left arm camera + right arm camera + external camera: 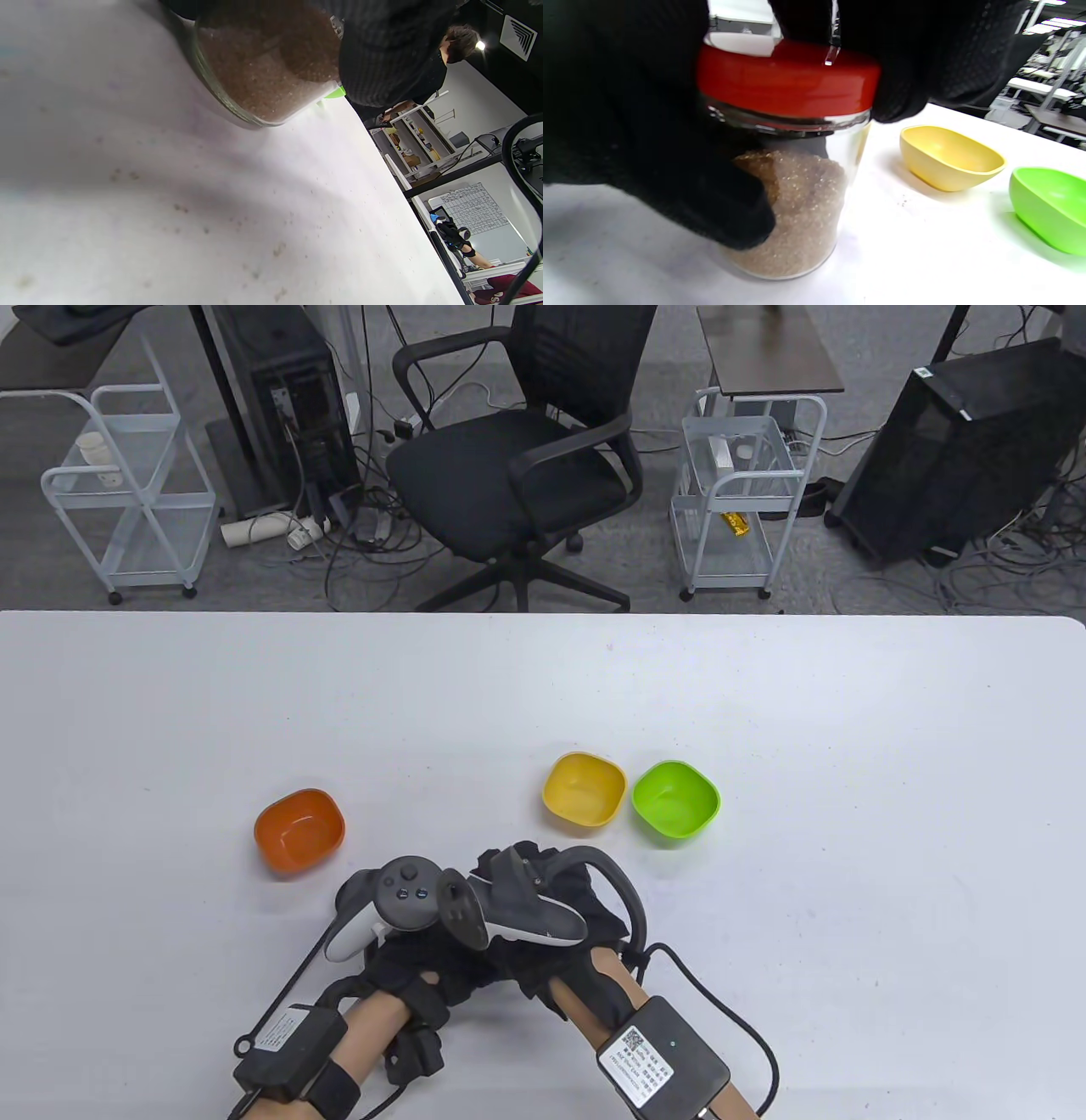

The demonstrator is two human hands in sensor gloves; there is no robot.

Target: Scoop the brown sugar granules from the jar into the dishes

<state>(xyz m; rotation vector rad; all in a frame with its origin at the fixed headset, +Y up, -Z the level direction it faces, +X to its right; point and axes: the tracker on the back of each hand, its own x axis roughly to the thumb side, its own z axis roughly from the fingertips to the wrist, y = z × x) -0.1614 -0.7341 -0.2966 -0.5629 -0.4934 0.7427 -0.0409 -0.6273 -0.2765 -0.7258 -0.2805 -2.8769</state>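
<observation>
A glass jar (801, 212) of brown sugar granules stands on the white table (764, 984), closed by a red lid (789, 80). My left hand (670, 169) wraps round the jar's body from the left. From above, my right hand (903, 63) grips the lid's rim. In the table view both hands meet at the near centre, left hand (416, 971) and right hand (560, 891), and they and their trackers hide the jar. The left wrist view has the jar's base (263, 63) full of granules. Three dishes lie beyond: orange (299, 831), yellow (584, 789) and green (675, 802).
The yellow dish (950, 159) and green dish (1050, 207) sit close to the jar's right. Small specks dot the tabletop (178, 207). Past the table's far edge stand an office chair (517, 466) and wire carts (738, 500).
</observation>
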